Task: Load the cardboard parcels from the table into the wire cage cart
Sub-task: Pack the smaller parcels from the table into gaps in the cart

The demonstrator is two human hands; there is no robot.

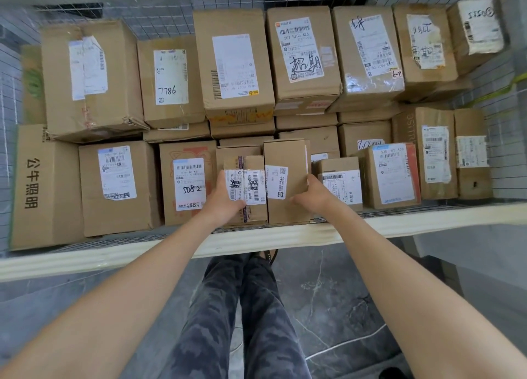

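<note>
Reaching over the cream front rail of the wire cage cart (pixel 413 220), I have both hands down among the cardboard parcels in the near row.

Left hand (pixel 224 200): it grips the small taped parcel (pixel 252 189) at its left edge. The thumb lies across the white barcode label. The other fingers go round the far side, and I cannot tell how they lie.

Right hand (pixel 312 195): it grips the tall plain parcel (pixel 285 156) at its right edge. The thumb presses the front face below a small white sticker, and the fingers (pixel 312 179) curl round the side.

Position of the two parcels: they stand upright side by side, touching, just inside the front rail and near the middle of the row. The tall one rises above the small one.

Neighbours: the parcel marked 5082 (pixel 189 185) is just left of my left hand. A low labelled parcel (pixel 342 185) is just right of my right hand.

Wider load: a second row fills the back of the cart against the mesh wall (pixel 159 22), among it the parcel marked 7986 (pixel 171 79). A large printed carton (pixel 42 190) stands at the near left corner. More cardboard shows in the gaps beneath the upper boxes.

Below the rail: dark veined floor (pixel 342 293) and my camouflage trousers (pixel 256 307).
</note>
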